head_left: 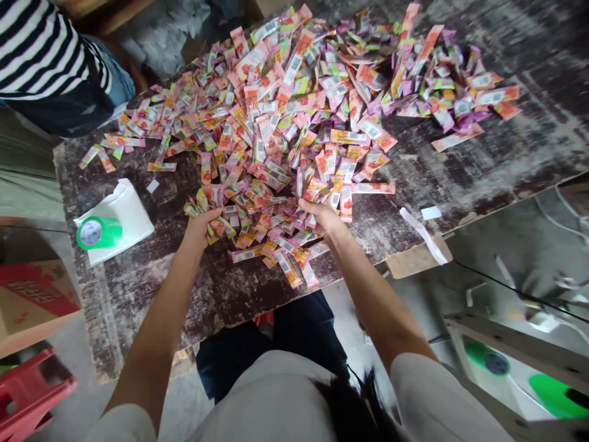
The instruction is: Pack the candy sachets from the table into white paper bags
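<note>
A large heap of small wrapped packets (271, 116), pink, orange, green and purple, spreads over the dark worn table (151, 276). At the heap's near left edge, my left hand (202, 226) is closed round several green and pink packets. To the right, my right hand (322, 216) grips packets at the near side of the heap, its thumb showing on top and its other fingers hidden beneath them. Between both hands lie more loose packets (262, 221), some reaching close to the table's front edge.
A green tape roll (99, 233) rests on white sheets (133, 215) at the left. A person in a striped top (46, 55) is at the upper left. Below left are a cardboard box (32, 301) and a red crate (32, 393). A white strip (423, 233) overhangs the right front edge.
</note>
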A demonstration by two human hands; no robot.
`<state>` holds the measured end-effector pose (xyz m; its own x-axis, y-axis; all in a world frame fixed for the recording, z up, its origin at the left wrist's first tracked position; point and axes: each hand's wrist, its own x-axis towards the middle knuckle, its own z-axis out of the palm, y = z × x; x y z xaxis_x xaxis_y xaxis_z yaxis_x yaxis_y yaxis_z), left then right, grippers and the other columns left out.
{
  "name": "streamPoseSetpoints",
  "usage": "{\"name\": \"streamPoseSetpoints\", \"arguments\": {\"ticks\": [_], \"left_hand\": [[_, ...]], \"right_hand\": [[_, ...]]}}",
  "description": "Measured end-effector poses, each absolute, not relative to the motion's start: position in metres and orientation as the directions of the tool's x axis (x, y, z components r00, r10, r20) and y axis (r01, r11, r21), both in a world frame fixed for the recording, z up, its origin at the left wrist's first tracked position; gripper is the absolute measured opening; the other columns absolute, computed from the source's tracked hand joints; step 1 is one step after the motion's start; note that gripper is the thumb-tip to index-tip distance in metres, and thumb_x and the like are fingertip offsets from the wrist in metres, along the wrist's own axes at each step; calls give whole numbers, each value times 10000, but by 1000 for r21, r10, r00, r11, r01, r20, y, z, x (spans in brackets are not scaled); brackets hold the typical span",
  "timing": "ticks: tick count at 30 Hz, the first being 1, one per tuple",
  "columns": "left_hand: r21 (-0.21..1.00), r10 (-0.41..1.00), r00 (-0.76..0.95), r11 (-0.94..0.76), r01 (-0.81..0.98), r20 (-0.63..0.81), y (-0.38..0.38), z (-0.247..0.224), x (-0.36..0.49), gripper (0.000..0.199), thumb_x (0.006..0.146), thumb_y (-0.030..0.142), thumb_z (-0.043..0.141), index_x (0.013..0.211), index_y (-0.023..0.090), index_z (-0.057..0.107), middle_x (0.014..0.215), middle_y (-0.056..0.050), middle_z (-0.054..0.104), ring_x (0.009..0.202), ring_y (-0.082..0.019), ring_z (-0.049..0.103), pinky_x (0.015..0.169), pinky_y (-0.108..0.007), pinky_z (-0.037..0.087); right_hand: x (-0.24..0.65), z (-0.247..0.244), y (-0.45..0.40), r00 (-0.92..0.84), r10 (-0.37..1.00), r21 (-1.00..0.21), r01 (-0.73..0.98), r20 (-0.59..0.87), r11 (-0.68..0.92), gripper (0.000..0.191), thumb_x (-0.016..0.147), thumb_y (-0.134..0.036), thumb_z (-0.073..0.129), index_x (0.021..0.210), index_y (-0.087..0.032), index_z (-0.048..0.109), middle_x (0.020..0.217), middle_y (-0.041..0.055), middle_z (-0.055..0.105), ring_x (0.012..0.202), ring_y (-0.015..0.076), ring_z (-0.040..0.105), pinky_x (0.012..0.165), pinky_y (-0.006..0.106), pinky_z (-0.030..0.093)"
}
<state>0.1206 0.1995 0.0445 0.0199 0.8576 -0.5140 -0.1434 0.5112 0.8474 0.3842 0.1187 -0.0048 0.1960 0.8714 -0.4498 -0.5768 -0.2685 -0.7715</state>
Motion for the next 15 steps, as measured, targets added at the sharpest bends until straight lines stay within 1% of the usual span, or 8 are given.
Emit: {"name": "streamPoseSetpoints", "arguments": {"ticks": [2,5,7,8,10,12,13,15], "left_hand": [[854,861,70,509,-112,-504,195,42,121,414,437,181,861,791,166,646,662,5,707,560,-173,677,550,-272,582],[870,868,115,490,-53,-482,187,39,127,523,380,154,885,849,186,655,703,13,724,593,-174,682,552,-263,579],[863,862,88,504,-33,-499,183,38,131,500,376,139,873,821,188,648,672,16,712,559,-170,667,514,-254,563],[853,853,56,521,-39,-519,182,38,133,463,382,137,861,786,185,639,643,18,699,529,-163,653,493,-250,552],[831,832,-20,552,-70,-555,182,38,133,390,399,129,827,718,180,609,590,28,665,476,-146,621,462,-245,530],[822,818,-85,564,-81,-569,187,38,129,340,419,121,791,674,180,576,545,41,624,424,-124,576,427,-231,490],[821,814,-107,567,-69,-571,191,37,127,319,432,123,777,663,179,565,531,44,608,401,-112,549,408,-222,462],[835,826,-136,549,-26,-547,203,34,126,285,462,145,759,662,177,558,524,41,590,381,-95,510,391,-210,411]], "right_hand": [[378,-5,116,149,869,-753,-579,-473,-311,553,407,-398,913,879,-203,699,855,39,755,938,271,698,885,440,559],[368,-3,116,96,839,-744,-523,-536,-415,460,427,-408,888,784,-188,700,806,54,750,884,270,699,840,434,562],[364,-1,116,128,820,-755,-488,-557,-437,407,444,-422,860,735,-192,694,791,49,747,878,272,697,822,429,562],[365,0,117,163,824,-775,-474,-543,-417,382,463,-427,844,727,-197,693,789,43,747,883,272,696,822,427,561],[371,2,119,248,857,-844,-430,-451,-320,345,518,-427,807,762,-208,701,806,33,747,922,269,692,846,422,553],[383,4,123,316,893,-917,-340,-322,-211,364,550,-404,787,850,-212,707,845,28,748,974,258,682,888,415,536],[389,5,126,333,903,-943,-281,-272,-180,397,547,-382,789,894,-209,704,868,28,747,992,253,675,906,412,527],[396,4,135,341,913,-971,-161,-224,-178,458,519,-326,801,941,-190,688,908,28,741,992,247,668,928,416,513]]}}
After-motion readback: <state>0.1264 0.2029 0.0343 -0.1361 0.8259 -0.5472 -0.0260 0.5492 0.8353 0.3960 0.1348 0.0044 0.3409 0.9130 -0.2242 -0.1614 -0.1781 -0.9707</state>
